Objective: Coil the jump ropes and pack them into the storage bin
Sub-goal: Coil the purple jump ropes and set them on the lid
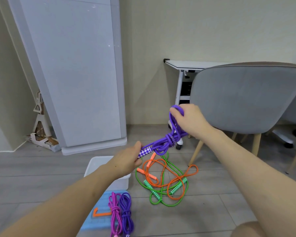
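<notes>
A purple jump rope (167, 141) is stretched in the air between my hands, partly bundled and wrapped around itself. My left hand (130, 158) grips its purple-and-white checkered handle (144, 152). My right hand (190, 120) holds the looped end of the rope, up and to the right. On the floor below lie an orange rope (174, 183) and a green rope (162, 200), loose and tangled together. A coiled pink rope (114, 212) and a coiled purple rope (126, 211) lie side by side near the bottom. A white storage bin (99, 163) stands on the floor under my left forearm.
A light blue lid (99, 219) with an orange clip (101, 213) lies under the coiled ropes. A grey chair (243, 96) with wooden legs stands at the right, a white rolling desk (183, 65) behind it. A large white panel (75, 74) leans on the wall.
</notes>
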Demonstrator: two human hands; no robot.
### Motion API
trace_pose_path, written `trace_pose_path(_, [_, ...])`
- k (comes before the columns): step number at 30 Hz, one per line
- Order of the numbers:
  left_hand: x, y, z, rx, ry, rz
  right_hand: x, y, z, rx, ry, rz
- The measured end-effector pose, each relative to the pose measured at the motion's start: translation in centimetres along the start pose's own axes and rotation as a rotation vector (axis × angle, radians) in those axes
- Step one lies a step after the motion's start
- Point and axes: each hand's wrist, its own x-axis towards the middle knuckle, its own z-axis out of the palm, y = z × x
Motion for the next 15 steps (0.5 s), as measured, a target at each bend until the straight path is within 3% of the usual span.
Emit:
trace_pose_path(1, [0.0,0.0,0.1,-0.012,-0.007,-0.002,0.0,-0.3,0.4,-0.1,-0.007,-0.072])
trace_pose_path(3, [-0.2,-0.2,0.5,-0.061,-0.02,-0.022,0.0,-1.0,1.0,0.052,-0.026,-0.012])
trace_pose_path(6, [-0.8,-1.1,0.8,-0.192,-0.106,-0.039,-0.3,-1.6,0.9,0.748,-0.223,0.319])
trace_pose_path(8, [-1.1,-1.6,0.8,-0.309,-0.146,-0.046,-0.7,-1.5,0.6,1.108,-0.347,0.413])
trace_pose_path(11, [-0.7,-1.7,0.9,-0.46,-0.137,-0.066,-0.7,-1.6,0.8,1.374,-0.335,0.362])
trace_pose_path(15, [-0.1,-0.9,1.3,-0.569,-0.093,-0.068,0.0,-2.6,1.1,1.522,-0.285,0.302])
